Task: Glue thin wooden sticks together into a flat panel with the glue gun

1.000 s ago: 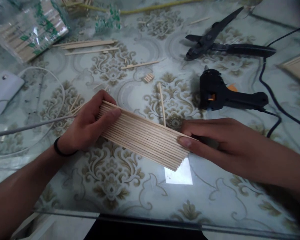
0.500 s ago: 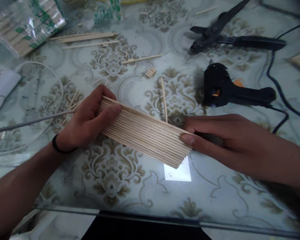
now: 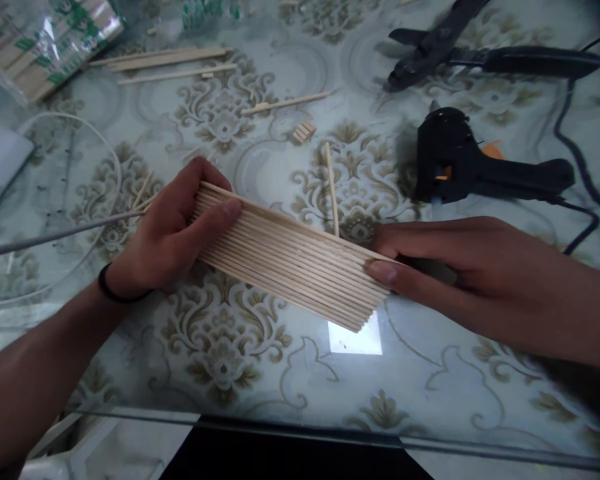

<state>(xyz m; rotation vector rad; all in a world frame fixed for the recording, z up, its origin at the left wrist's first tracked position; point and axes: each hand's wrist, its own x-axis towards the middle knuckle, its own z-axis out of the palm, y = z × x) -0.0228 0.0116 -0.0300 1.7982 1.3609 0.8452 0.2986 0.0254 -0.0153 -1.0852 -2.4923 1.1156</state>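
Note:
A flat row of several thin wooden sticks (image 3: 290, 257) lies side by side on the glass-topped table (image 3: 260, 373). My left hand (image 3: 173, 230) grips the row's left end, thumb on top, fingers curled behind it. My right hand (image 3: 445, 263) holds the right end, its fingers pressed together along the stick tips. One loose stick (image 3: 331, 188) stands out from behind the row, pointing away from me.
A black glue gun (image 3: 473, 170) with its cord lies right of centre, black cutters (image 3: 480, 50) behind it. Loose sticks (image 3: 170, 63) and a plastic bag of sticks (image 3: 40, 40) sit at the far left. A white cable (image 3: 55, 233) crosses the left side.
Both hands keep the same hold on the stick row. The view has tilted slightly, so the things on the table sit a little higher in the frame.

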